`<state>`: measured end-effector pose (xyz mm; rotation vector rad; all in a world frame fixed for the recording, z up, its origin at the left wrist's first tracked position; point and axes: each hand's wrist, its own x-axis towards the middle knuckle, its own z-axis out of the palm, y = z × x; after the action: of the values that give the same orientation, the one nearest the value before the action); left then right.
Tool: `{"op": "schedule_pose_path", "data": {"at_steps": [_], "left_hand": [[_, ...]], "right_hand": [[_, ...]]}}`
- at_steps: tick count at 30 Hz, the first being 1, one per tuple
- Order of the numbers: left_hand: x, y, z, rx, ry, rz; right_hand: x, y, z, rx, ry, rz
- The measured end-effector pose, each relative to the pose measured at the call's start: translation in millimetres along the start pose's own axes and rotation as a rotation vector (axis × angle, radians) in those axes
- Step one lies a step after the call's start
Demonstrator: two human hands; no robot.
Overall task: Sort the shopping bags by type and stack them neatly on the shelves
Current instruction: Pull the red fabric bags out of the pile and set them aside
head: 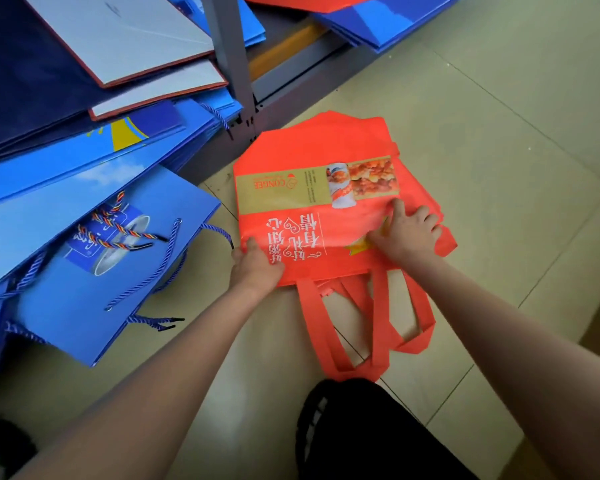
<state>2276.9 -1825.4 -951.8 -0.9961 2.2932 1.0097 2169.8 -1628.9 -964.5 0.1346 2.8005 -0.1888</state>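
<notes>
Several flat red woven-fabric shopping bags [312, 188] lie in a small pile on the beige tiled floor [499, 133], just in front of the grey metal shelf post [231, 64], their red strap handles [347, 327] trailing toward us. Our left hand [257, 268] grips the near left corner of the pile, thumb on top and fingers tucked beneath. Our right hand [404, 230] presses on the printed top face, fingers spread and bent; we cannot tell whether it holds an edge. To the left, blue paper gift bags with cord handles [94, 258] lean half off the low shelf. We judge that lifting from one corner could let the slick lower bags slide and fan out, and the loose straps could snag the post or the blue cords.
</notes>
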Motion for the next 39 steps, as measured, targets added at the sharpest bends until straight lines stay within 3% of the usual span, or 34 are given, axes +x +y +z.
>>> {"op": "schedule_pose_path", "data": {"at_steps": [5, 10, 14, 20, 24, 27, 30, 32, 34, 36, 39], "left_hand": [[-0.1, 3.1, 8.2, 0.015, 0.022, -0.052], [4.5, 6.3, 12.9, 0.015, 0.069, -0.065], [15.9, 3.7, 3.7, -0.009, 0.082, 0.029], [9.3, 3.3, -0.1, -0.092, 0.115, 0.018], [-8.0, 14.7, 8.4, -0.421, 0.028, 0.060], [-13.2, 29.0, 20.0, -0.468, -0.042, 0.120], [-9.1, 33.3, 17.8, -0.417, 0.051, 0.149], [-11.8, 30.9, 6.5, -0.329, 0.120, 0.202], [-21.6, 26.4, -7.0, -0.231, 0.161, 0.264], [-32.8, 16.8, -15.2, -0.169, 0.156, 0.305], [-48.2, -2.4, -15.8, -0.142, 0.067, 0.318]], "right_hand": [[-9.5, 6.4, 3.3, 0.106, 0.070, -0.027], [0.2, 5.9, -5.6, 0.262, -0.041, 0.112], [2.2, 3.8, -13.3, 0.304, -0.111, 0.164], [-9.0, 9.5, -24.5, 0.408, 0.041, -0.006], [-10.9, 43.1, -39.3, 0.338, 0.118, 0.164], [-18.5, 61.3, -37.8, 0.353, -0.007, 0.302], [-25.3, 65.5, -29.4, 0.256, -0.141, 0.314], [-27.3, 56.0, -31.7, 0.183, -0.053, 0.278], [-25.9, 37.6, -38.6, 0.411, -0.006, 0.177], [-25.7, 16.1, -42.0, 0.603, -0.067, 0.080], [-33.2, -0.5, -36.5, 0.342, -0.180, 0.130]]}}
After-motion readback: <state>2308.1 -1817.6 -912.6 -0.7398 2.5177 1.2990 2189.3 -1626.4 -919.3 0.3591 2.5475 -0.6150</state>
